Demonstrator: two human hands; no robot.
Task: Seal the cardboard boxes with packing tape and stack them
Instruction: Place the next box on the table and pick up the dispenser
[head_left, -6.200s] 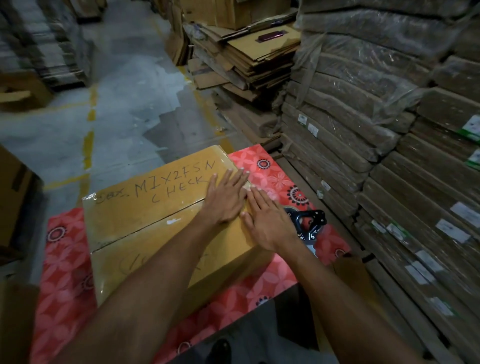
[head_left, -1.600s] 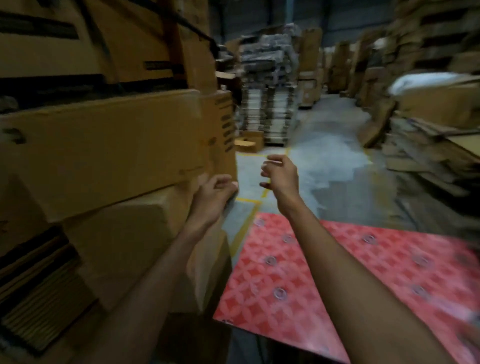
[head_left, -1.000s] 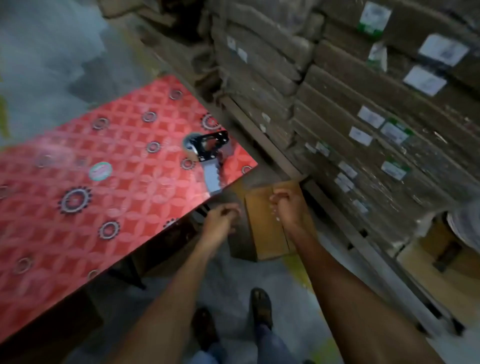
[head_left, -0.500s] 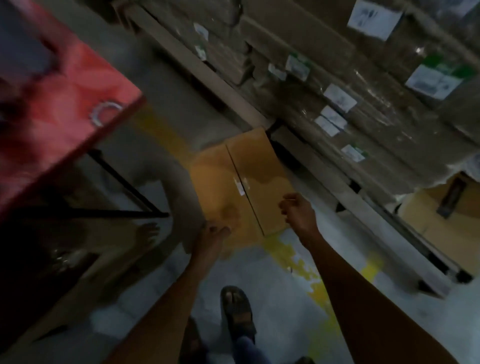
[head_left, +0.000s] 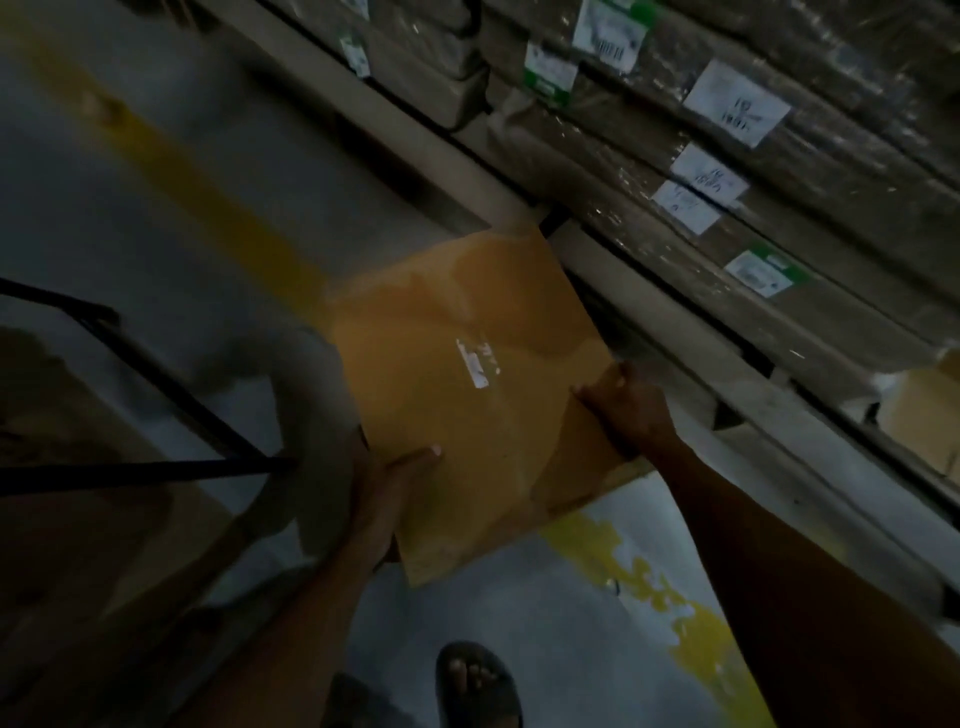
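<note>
Left hand (head_left: 397, 486) grips the near-left edge of the cardboard box (head_left: 467, 405), thumb lying on the top face, other fingers hidden underneath. Right hand (head_left: 628, 410) is clamped on the right edge, fingers curled over it. Box sits low over the floor (head_left: 156, 218), flaps closed, white label scrap on top, just beside the wrapped cardboard stacks (head_left: 831, 197). Can't tell if it rests on the floor. Black frame (head_left: 171, 384) at left, my sandalled foot (head_left: 475, 686) below.
</note>
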